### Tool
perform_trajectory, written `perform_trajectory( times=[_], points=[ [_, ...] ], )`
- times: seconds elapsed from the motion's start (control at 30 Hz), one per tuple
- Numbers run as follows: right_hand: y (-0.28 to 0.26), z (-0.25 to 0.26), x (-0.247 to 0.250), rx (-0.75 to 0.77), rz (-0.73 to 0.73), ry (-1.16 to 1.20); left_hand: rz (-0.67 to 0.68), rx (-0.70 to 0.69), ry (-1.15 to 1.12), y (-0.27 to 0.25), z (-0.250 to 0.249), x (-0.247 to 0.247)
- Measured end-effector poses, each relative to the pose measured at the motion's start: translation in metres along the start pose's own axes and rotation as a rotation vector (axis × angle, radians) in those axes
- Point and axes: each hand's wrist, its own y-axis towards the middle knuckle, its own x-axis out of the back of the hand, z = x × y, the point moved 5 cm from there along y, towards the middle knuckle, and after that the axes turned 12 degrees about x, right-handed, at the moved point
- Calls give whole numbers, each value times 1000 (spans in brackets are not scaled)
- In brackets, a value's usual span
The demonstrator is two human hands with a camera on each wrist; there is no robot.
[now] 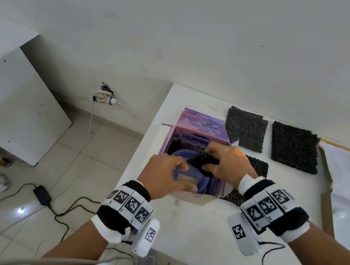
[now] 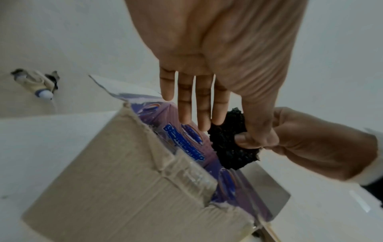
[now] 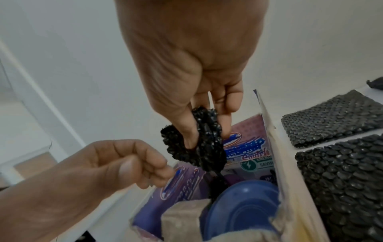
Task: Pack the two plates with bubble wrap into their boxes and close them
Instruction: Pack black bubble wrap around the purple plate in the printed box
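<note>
Table (image 1: 199, 230) bears one open purple box (image 1: 203, 123); one blue plate (image 1: 194, 175) lies inside, beneath both hands. Three black bubble-wrap sheets (image 1: 294, 146) lie beyond the right hand (image 1: 227, 162), which pinches a fourth crumpled piece (image 1: 205, 161). Left hand (image 1: 166, 175) loosely curled, holding nothing.

Soft, even, shadowless light; wrist views blurred, noisy, warped at edges.

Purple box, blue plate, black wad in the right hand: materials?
Purple box: corrugated cardboard, glossy print outside; torn brown fluted edges show.
Blue plate: smooth and glossy, likely plastic, possibly glazed ceramic.
Black wad, pinched by the right hand: black bubble wrap, shiny domed cells.
</note>
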Motion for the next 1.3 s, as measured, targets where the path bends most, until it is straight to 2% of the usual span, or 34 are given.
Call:
perform_trajectory(
  times=[0.13, 0.23, 0.37, 0.5, 0.8, 0.97, 1.07, 1.2, 1.3],
  points=[
    [19, 1, -16, 38, 277, -155, 66, -84, 307, -2, 10, -12],
    [37, 0, -31, 62, 446, -202, 28, -154, 422, 1, 15, -20],
    [54, 5, -48, 137, 625, -339, -2, -230, 421, 5, 15, -26],
    [55, 9, -69, 200, 800, -468, -103, -305, 317, 7, 21, -37],
    [58, 13, -99, 264, 923, -551, -65, -298, 345, 7, 19, -42],
    [58, 7, -115, 159, 975, -500, -75, -289, 353, 7, 19, -45],
    [53, 8, -115, 217, 1072, -540, -58, -278, 340, 7, 16, -44],
    [46, 13, -106, 326, 1233, -737, -65, -273, 338, 7, 12, -43],
    [44, 12, -104, 391, 1247, -763, -67, -265, 363, 8, 12, -45]
  ],
)
